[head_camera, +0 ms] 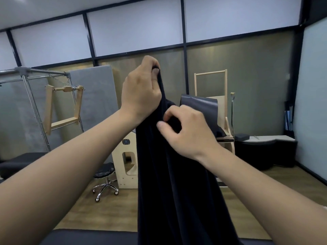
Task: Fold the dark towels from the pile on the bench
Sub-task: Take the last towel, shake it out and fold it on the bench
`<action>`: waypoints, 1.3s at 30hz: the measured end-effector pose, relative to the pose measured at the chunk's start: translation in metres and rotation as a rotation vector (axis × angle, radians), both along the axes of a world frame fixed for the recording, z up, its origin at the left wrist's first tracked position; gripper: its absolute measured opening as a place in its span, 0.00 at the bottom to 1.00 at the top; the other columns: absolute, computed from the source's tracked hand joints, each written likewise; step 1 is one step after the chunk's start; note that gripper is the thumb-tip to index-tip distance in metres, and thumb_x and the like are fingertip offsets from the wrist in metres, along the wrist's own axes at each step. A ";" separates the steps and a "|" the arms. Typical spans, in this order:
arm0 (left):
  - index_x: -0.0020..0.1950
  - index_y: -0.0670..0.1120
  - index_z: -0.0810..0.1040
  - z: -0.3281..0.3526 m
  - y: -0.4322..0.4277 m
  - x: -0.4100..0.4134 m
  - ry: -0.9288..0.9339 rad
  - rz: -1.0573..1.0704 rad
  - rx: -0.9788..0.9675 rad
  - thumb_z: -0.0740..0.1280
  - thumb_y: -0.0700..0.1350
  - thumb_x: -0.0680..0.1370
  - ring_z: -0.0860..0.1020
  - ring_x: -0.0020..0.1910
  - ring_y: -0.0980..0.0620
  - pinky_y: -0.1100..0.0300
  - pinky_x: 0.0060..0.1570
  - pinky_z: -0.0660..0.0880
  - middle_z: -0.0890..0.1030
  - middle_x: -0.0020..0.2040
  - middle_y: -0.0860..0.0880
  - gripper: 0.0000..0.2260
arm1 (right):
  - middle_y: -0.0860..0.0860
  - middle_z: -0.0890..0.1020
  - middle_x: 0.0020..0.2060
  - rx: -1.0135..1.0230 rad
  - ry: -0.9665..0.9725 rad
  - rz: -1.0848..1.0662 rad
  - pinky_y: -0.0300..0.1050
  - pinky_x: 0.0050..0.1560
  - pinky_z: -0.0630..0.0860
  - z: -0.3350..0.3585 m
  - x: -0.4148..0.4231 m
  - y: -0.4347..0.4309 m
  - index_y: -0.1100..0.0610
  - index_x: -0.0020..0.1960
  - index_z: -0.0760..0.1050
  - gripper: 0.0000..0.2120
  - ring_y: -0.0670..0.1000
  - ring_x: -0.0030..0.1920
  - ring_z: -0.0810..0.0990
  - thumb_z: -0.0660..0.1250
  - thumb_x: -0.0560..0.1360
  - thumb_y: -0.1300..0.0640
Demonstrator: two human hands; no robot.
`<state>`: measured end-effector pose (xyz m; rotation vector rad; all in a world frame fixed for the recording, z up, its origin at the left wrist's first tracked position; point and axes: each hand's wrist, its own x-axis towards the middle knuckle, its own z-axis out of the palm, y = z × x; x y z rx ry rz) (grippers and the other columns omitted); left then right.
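Observation:
A dark navy towel hangs in long folds from both my hands, held up at chest height in the middle of the view. My left hand is higher and pinches the towel's top edge between thumb and fingers. My right hand is just below and to the right, its fingers closed on a fold of the same towel. The towel's lower end drops out of view at the bottom. The dark padded bench shows as a strip along the bottom edge; the pile is not in view.
A black rolling stool and a pale wooden exercise chair stand behind the towel. A metal frame with wooden bars is at the left. A dark low counter stands at the right wall.

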<state>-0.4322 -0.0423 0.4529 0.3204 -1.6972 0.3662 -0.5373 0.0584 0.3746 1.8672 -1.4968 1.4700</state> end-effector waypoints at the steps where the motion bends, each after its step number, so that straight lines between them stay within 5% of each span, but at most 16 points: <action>1: 0.51 0.38 0.74 0.000 0.003 -0.003 -0.021 0.007 -0.043 0.57 0.40 0.80 0.73 0.34 0.40 0.49 0.33 0.70 0.72 0.38 0.51 0.09 | 0.47 0.76 0.39 0.048 -0.018 -0.030 0.49 0.44 0.74 -0.003 0.000 0.000 0.50 0.44 0.74 0.12 0.50 0.42 0.76 0.68 0.73 0.42; 3: 0.51 0.37 0.74 0.000 0.004 -0.005 -0.053 0.013 -0.101 0.56 0.41 0.81 0.73 0.33 0.40 0.50 0.32 0.70 0.72 0.37 0.51 0.10 | 0.46 0.75 0.39 0.097 -0.057 -0.080 0.49 0.41 0.74 -0.008 0.001 -0.001 0.50 0.43 0.71 0.17 0.51 0.42 0.75 0.68 0.71 0.37; 7: 0.50 0.36 0.73 0.006 -0.001 0.004 0.014 -0.120 -0.024 0.57 0.37 0.80 0.66 0.32 0.55 0.60 0.35 0.65 0.70 0.37 0.50 0.07 | 0.48 0.76 0.40 0.136 -0.079 -0.092 0.48 0.41 0.75 -0.019 -0.012 -0.007 0.53 0.42 0.74 0.09 0.50 0.40 0.75 0.67 0.75 0.48; 10: 0.48 0.47 0.72 0.009 -0.010 0.015 0.017 -0.263 0.187 0.56 0.35 0.79 0.67 0.35 0.57 0.61 0.38 0.64 0.70 0.37 0.54 0.09 | 0.48 0.80 0.35 0.219 -0.179 0.048 0.38 0.37 0.70 -0.029 -0.027 -0.010 0.54 0.40 0.78 0.08 0.47 0.37 0.77 0.67 0.77 0.54; 15: 0.43 0.52 0.73 -0.008 -0.025 0.041 -0.069 -0.338 0.487 0.58 0.34 0.81 0.70 0.35 0.59 0.63 0.36 0.67 0.74 0.37 0.53 0.14 | 0.42 0.82 0.34 0.004 -0.487 0.094 0.38 0.41 0.74 -0.029 -0.059 -0.017 0.48 0.40 0.81 0.09 0.42 0.39 0.79 0.67 0.78 0.56; 18: 0.42 0.50 0.74 -0.025 -0.031 0.048 -0.102 -0.300 0.613 0.59 0.32 0.81 0.71 0.33 0.59 0.61 0.38 0.70 0.75 0.33 0.55 0.15 | 0.39 0.83 0.36 -0.067 -0.485 0.064 0.38 0.44 0.75 -0.022 -0.066 -0.019 0.46 0.43 0.81 0.10 0.39 0.41 0.80 0.66 0.79 0.57; 21: 0.48 0.48 0.73 -0.035 -0.030 0.056 -0.175 -0.389 0.788 0.59 0.31 0.82 0.74 0.34 0.57 0.54 0.41 0.73 0.77 0.34 0.56 0.13 | 0.42 0.84 0.43 -0.104 -0.401 0.048 0.44 0.51 0.78 -0.018 -0.072 -0.019 0.52 0.50 0.83 0.07 0.46 0.48 0.82 0.66 0.79 0.60; 24: 0.52 0.50 0.72 -0.037 -0.023 0.069 -0.468 -0.438 0.812 0.60 0.28 0.80 0.79 0.42 0.52 0.54 0.43 0.76 0.78 0.44 0.50 0.16 | 0.43 0.82 0.44 -0.125 -0.246 -0.016 0.39 0.53 0.77 -0.016 -0.085 -0.017 0.54 0.52 0.83 0.08 0.46 0.49 0.82 0.67 0.77 0.62; 27: 0.46 0.55 0.77 -0.035 -0.010 0.072 -0.787 -0.292 0.744 0.61 0.30 0.75 0.78 0.48 0.43 0.46 0.47 0.76 0.79 0.50 0.49 0.18 | 0.46 0.83 0.45 -0.167 -0.037 -0.056 0.31 0.53 0.73 -0.016 -0.091 -0.014 0.58 0.52 0.84 0.08 0.45 0.49 0.80 0.69 0.76 0.65; 29: 0.43 0.54 0.79 -0.039 -0.001 0.065 -0.901 -0.250 0.765 0.61 0.35 0.68 0.79 0.47 0.45 0.49 0.47 0.75 0.81 0.49 0.49 0.15 | 0.50 0.84 0.45 -0.207 0.105 -0.069 0.29 0.53 0.71 -0.015 -0.091 -0.014 0.60 0.51 0.83 0.08 0.46 0.47 0.80 0.69 0.75 0.66; 32: 0.39 0.51 0.78 -0.048 0.009 0.050 -0.876 -0.267 0.841 0.67 0.38 0.70 0.73 0.35 0.51 0.58 0.37 0.68 0.78 0.38 0.48 0.07 | 0.52 0.84 0.44 -0.239 0.203 -0.069 0.25 0.53 0.68 -0.015 -0.088 -0.013 0.62 0.51 0.83 0.07 0.46 0.46 0.79 0.68 0.74 0.67; 34: 0.37 0.48 0.72 -0.058 0.010 0.037 -0.810 -0.281 0.848 0.75 0.42 0.73 0.69 0.33 0.56 0.63 0.36 0.67 0.73 0.32 0.55 0.12 | 0.53 0.84 0.44 -0.231 0.219 -0.075 0.23 0.53 0.66 -0.014 -0.085 -0.015 0.62 0.51 0.83 0.07 0.47 0.46 0.79 0.68 0.74 0.66; 36: 0.39 0.49 0.66 -0.070 0.010 0.021 -0.782 -0.215 0.806 0.78 0.46 0.72 0.67 0.34 0.55 0.60 0.35 0.65 0.71 0.34 0.55 0.18 | 0.53 0.85 0.44 -0.201 0.215 -0.078 0.20 0.53 0.64 -0.013 -0.084 -0.017 0.62 0.51 0.84 0.07 0.46 0.46 0.79 0.69 0.74 0.65; 39: 0.48 0.50 0.69 -0.069 -0.001 0.007 -0.738 -0.006 0.762 0.74 0.47 0.75 0.74 0.45 0.53 0.59 0.42 0.67 0.76 0.45 0.53 0.13 | 0.53 0.84 0.45 -0.112 0.214 -0.096 0.24 0.52 0.65 -0.013 -0.091 -0.017 0.61 0.52 0.83 0.07 0.46 0.46 0.78 0.68 0.75 0.65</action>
